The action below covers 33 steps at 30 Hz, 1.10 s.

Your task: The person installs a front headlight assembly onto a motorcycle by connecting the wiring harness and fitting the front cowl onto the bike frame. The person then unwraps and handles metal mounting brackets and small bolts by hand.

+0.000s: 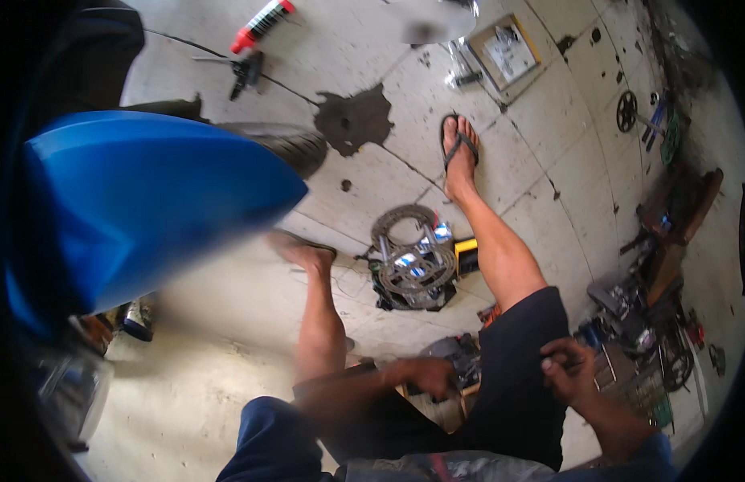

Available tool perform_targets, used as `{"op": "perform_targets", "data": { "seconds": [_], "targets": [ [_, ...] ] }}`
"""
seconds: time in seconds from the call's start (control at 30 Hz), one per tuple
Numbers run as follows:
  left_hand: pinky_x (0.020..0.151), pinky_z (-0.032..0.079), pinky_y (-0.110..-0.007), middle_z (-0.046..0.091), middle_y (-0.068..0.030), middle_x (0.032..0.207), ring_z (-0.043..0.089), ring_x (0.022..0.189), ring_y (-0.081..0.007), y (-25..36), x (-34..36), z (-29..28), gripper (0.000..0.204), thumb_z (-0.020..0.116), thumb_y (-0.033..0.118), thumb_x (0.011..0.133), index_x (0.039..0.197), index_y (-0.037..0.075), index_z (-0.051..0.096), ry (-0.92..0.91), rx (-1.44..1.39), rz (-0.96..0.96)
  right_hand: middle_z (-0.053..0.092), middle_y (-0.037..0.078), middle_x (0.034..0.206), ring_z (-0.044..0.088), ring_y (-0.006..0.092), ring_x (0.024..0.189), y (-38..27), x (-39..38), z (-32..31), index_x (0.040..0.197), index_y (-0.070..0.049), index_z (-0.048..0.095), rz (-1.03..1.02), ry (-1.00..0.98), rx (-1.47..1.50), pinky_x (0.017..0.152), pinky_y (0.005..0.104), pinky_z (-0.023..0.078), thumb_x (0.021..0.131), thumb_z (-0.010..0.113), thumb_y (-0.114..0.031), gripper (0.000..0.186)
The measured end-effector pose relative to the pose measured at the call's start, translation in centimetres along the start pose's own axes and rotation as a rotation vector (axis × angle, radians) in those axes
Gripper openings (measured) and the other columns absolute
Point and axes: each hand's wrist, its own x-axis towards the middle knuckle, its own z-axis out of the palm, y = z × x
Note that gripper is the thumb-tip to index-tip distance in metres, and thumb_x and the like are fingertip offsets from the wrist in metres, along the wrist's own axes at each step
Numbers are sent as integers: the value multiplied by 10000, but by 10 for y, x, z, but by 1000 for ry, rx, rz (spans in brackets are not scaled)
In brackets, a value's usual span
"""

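My left hand (425, 376) hangs between my legs over a box of dark parts (461, 353), its fingers curled and slightly blurred; what they hold, if anything, is unclear. My right hand (572, 371) is beside the right leg of my dark shorts, fingers curled around something small and dark that I cannot make out. Between my feet is a pile of metal discs and a ring (405, 269) on a dark base, with blue-and-white packets and a yellow-black object (466, 255) beside it. A blue vehicle body panel (163, 201) reaches in from the left, above a black tyre (296, 149).
A red-capped can (260, 26), a dark tool (244, 76), a shallow tray (507, 52) and a dark stain (352, 120) are on the cracked tile floor (549, 145). Piled metal parts (630, 313) and a small wheel (626, 111) lie along the right.
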Motion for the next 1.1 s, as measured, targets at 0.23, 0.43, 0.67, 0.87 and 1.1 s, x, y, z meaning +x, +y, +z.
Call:
{"op": "perform_targets", "data": {
  "seconds": [0.23, 0.43, 0.67, 0.87, 1.1],
  "targets": [
    [735, 495, -463, 644, -194, 901, 626, 879, -400, 34, -324, 7, 291, 588, 357, 894, 952, 74, 616, -386, 283, 693, 624, 74, 880, 618, 247, 759, -56, -150, 26, 991, -75, 675, -610, -288, -690, 654, 345, 522, 744, 780, -246, 318],
    [880, 490, -426, 622, -78, 1135, 620, 1042, -273, -48, -511, -4, 334, 517, 326, 925, 1193, 139, 588, -111, 899, 489, 566, 40, 862, 530, 267, 889, -65, -277, 75, 823, -119, 689, -667, -222, -761, 767, 394, 436, 800, 734, -248, 138],
    [900, 482, -399, 650, -130, 1106, 622, 1051, -299, -35, -516, -23, 323, 494, 313, 956, 1148, 87, 620, 55, 683, 774, 677, 169, 857, 658, 378, 854, -94, -344, 54, 857, -59, 669, -95, -655, -841, 743, 475, 525, 906, 577, -429, 385],
    [899, 481, -383, 667, -179, 1089, 626, 1051, -324, 11, -430, -45, 347, 488, 313, 968, 1112, 33, 636, 19, 324, 893, 680, 202, 883, 657, 397, 896, -234, -199, 67, 981, -71, 644, -172, -875, -1033, 772, 502, 525, 893, 575, -464, 408],
    [875, 501, -477, 672, -181, 1042, 648, 1008, -338, 42, -66, -116, 529, 688, 381, 827, 1254, 105, 542, 305, 376, 285, 698, 165, 883, 684, 336, 847, -246, 36, 184, 919, -17, 675, -520, -1365, -1158, 691, 470, 536, 804, 608, -251, 270]
  ]
}}
